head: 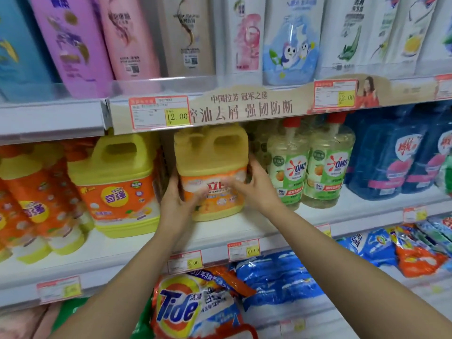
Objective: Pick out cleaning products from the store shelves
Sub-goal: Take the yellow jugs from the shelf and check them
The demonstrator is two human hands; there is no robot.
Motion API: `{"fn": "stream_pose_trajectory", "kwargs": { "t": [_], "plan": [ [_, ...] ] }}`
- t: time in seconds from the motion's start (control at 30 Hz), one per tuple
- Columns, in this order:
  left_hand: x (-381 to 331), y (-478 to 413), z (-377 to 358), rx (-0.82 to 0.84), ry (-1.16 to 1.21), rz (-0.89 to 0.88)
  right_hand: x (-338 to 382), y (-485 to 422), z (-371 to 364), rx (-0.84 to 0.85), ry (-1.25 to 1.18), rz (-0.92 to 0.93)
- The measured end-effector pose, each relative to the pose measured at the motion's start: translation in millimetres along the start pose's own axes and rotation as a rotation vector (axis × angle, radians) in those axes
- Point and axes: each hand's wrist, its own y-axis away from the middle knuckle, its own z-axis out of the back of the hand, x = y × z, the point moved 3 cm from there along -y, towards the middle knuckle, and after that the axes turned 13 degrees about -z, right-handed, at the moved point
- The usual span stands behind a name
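Yellow detergent jug (211, 152) upright at the middle shelf (146, 243), between a larger yellow jug (115, 177) and two OMO bottles (288, 167). Left hand (175, 199) grips its left side; right hand (256, 187) holds its right side, fingers across the label

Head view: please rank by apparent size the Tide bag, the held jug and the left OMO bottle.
Largest: Tide bag, though it lies nearer the camera and is cut off below, so this is unsure.
Then: held jug.
Smallest: left OMO bottle, clearly slimmer.
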Motion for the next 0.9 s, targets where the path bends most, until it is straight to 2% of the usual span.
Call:
{"fn": "stream_pose_trajectory", "kwargs": {
  "t": [0.07, 0.17, 0.3, 0.43, 0.53, 0.6, 0.67, 0.73, 0.77, 0.83, 0.9],
  "plan": [
    [6, -6, -4, -0.019, -0.1, 0.013, 1, -14, -4, -0.028, 0.036, -0.016],
    [20, -11, -9, -0.014, -0.139, 0.132, -3, -28, -9, -0.047, 0.027, -0.034],
    [23, -18, -14, 0.029, -0.201, 0.179, -8, -36, -11, -0.07, 0.04, -0.049],
    [15, -25, -16, 0.122, -0.518, 0.227, -7, -39, -13, -0.075, 0.05, -0.077],
    [-6, -14, -5, 0.136, -0.673, 0.095, -3, -37, -14, -0.048, 0.048, -0.104],
    [-20, 4, 15, 0.064, -0.69, -0.083, 2, -29, -16, -0.043, 0.041, -0.11],
    [-29, 21, 47, -0.069, -0.738, -0.201, 11, -11, -23, -0.187, 0.111, -0.046],
    [-30, 31, 83, -0.224, -0.818, -0.192, 31, 20, -39, -0.372, 0.124, 0.142],
    [-28, 33, 100, -0.287, -0.849, -0.152, 43, 33, -52, -0.391, 0.107, 0.245],
    [-22, 33, 127, -0.34, -0.873, -0.04, 63, 43, -85, -0.244, 0.089, 0.332],
    [-12, 29, 145, -0.288, -0.795, 0.089, 77, 39, -119, -0.006, 0.092, 0.242]
  ]
}}
